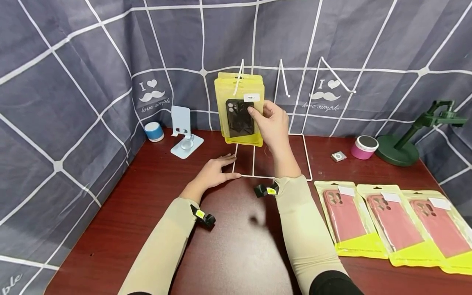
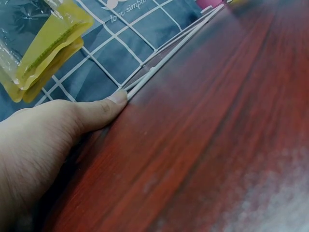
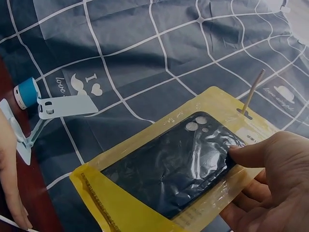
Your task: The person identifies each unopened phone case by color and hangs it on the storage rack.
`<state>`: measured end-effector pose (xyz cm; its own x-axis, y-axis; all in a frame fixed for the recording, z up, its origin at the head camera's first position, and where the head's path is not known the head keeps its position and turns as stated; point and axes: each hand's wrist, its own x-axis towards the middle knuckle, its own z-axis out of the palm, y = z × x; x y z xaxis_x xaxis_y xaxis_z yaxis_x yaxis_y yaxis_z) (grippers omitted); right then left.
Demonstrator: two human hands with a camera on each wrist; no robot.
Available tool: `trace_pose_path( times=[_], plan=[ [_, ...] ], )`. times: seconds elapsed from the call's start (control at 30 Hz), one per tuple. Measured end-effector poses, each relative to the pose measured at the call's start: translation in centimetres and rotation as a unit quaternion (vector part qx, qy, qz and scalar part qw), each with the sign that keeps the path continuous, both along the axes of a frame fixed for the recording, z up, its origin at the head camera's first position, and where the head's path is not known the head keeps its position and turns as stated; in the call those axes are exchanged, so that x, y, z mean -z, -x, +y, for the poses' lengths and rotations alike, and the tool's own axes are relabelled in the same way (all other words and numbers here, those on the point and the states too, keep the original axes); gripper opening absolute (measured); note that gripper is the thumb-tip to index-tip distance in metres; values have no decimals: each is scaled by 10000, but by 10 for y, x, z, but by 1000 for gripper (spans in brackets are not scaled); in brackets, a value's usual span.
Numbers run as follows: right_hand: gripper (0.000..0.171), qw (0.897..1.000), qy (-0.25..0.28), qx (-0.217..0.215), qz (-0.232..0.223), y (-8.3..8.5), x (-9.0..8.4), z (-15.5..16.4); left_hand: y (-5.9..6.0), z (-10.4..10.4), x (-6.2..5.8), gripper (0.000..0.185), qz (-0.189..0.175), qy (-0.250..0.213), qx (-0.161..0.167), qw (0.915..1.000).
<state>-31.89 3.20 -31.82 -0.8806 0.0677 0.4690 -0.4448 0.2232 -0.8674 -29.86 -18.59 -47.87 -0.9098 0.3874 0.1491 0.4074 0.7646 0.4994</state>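
Observation:
A yellow-edged plastic pouch with a black phone case (image 1: 239, 119) hangs on the left hook (image 1: 241, 70) of a white wire rack (image 1: 307, 157). My right hand (image 1: 274, 125) pinches the pouch by its right side, thumb on the front over the case; the hook passes through the hang hole (image 3: 245, 115) in the right wrist view. Edges of another yellow pouch (image 1: 236, 75) show behind it. Low at the rack's front left corner, my left hand (image 1: 213, 174) rests with fingers extended at the base wire, and its thumb (image 2: 108, 107) touches the front wire.
Pouches with red phone cases (image 1: 344, 215) lie at the right. A green stand (image 1: 398, 149), a pink speaker (image 1: 364, 147) and a small silver square device (image 1: 338, 156) stand behind them. At the back left are a blue speaker (image 1: 154, 132) and a pale phone stand (image 1: 181, 123).

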Motion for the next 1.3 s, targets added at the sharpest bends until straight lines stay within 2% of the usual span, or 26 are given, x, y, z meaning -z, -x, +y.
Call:
trace_pose_path(
  times=[0.3, 0.57, 0.83, 1.07, 1.3],
  plan=[
    [25, 9998, -157, 75, -106, 1, -3, 4, 0, 1, -1, 81, 3, 23, 5, 10000],
    [24, 9999, -80, 52, -97, 1, -5, 5, -1, 1, -2, 81, 16, 28, -7, 10000],
    [23, 9996, 241, -125, -102, 1, -3, 7, 0, 1, -1, 83, -123, 38, -41, 9999],
    [23, 9992, 389, -117, -53, 4, -4, 11, 1, 2, -2, 82, -31, 32, -5, 10000],
    [21, 9968, 726, -324, 30, 4, -4, 17, -1, 1, -2, 82, -69, 62, -32, 10000]
  ],
)
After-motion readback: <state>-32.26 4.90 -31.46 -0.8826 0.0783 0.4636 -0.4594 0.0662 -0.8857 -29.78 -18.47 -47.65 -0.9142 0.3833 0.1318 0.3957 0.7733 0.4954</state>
